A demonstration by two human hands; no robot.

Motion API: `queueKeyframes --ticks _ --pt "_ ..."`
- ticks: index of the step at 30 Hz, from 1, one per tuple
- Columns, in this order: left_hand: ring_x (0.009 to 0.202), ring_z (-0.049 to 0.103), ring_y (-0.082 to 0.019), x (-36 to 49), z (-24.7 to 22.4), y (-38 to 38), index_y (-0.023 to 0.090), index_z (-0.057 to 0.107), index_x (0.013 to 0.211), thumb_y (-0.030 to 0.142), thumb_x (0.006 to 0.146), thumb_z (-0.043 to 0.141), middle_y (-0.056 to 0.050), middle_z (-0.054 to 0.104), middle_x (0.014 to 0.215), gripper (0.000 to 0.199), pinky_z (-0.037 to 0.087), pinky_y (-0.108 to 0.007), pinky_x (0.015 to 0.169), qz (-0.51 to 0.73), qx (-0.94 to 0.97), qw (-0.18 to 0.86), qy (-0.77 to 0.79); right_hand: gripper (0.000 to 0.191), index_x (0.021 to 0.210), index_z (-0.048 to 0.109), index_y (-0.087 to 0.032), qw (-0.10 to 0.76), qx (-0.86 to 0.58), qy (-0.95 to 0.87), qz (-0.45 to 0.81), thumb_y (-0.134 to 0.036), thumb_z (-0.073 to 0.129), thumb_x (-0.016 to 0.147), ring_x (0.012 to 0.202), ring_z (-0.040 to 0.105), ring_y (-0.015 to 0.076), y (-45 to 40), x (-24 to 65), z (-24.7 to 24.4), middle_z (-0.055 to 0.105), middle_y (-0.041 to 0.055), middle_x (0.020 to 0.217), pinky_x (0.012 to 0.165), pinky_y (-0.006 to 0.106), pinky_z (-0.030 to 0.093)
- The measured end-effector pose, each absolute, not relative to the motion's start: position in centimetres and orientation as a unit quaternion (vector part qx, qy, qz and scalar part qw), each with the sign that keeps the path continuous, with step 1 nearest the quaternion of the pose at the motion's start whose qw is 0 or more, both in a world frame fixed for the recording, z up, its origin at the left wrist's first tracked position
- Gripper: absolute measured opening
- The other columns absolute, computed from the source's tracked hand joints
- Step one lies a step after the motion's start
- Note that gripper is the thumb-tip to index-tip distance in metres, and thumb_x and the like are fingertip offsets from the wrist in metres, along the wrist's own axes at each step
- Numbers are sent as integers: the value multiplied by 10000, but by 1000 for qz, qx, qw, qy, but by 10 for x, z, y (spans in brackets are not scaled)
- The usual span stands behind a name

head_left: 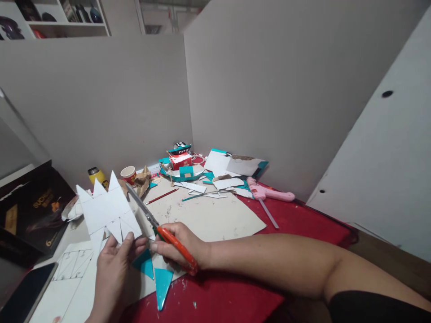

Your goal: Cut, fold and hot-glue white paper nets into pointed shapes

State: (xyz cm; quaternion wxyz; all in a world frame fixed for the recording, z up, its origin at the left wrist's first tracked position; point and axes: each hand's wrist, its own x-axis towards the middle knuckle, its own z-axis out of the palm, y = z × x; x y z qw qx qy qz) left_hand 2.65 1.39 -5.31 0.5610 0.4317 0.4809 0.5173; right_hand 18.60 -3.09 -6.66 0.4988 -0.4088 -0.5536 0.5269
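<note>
A white card piece (106,206) with pointed tabs along its top and bottom edges is pinched at its lower edge by my left hand (116,262). My right hand (182,246) grips orange-handled scissors (178,249), whose blades point up and left, just right of the card. The blades look closed or nearly so. Two teal pointed scraps (163,287) lie below my hands. A sheet with pencilled lines (72,264) rests at the lower left.
A pink glue gun (269,192) sits at the right on the red tablecloth (303,220). Card scraps (229,182), a red pencil (162,196), a paper cup (128,174) and a yellow bottle (97,177) stand or lie behind. A black box (33,206) and phone (28,291) are left.
</note>
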Motion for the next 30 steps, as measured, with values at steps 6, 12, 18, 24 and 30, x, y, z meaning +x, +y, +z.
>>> queueKeyframes --ticks 6,12,18,24,30 --pt "653 726 -204 25 -59 16 176 507 946 111 762 658 -83 742 693 246 583 -253 601 514 427 565 483 192 684 528 -166 499 -385 -593 502 -311 643 734 455 447 65 -32 183 -67 501 -57 537 436 173 371" --pt "662 722 -201 25 -63 16 172 552 914 126 682 724 -52 734 701 292 580 -255 608 515 414 586 470 181 695 576 -163 487 -383 -672 407 -329 642 727 502 378 66 -31 184 -73 425 -68 557 474 185 334" --pt "730 725 -241 24 -70 20 163 556 892 153 672 742 -86 738 744 289 585 -302 638 530 391 603 450 301 572 455 -183 447 -378 -766 266 -358 685 657 452 324 53 -32 182 -82 369 -85 500 448 168 311" --pt "708 728 -238 21 -77 28 167 530 908 84 759 648 -93 729 677 207 588 -336 652 525 393 585 476 278 640 507 -202 316 -361 -870 113 -439 647 672 516 512 109 -36 182 -83 554 -40 560 490 192 379" --pt "697 728 -222 22 -72 24 173 516 904 71 759 637 -67 727 708 214 594 -307 635 517 399 590 475 313 585 488 -190 420 -390 -776 262 -387 731 605 471 433 75 -35 182 -75 464 -72 512 469 184 349"
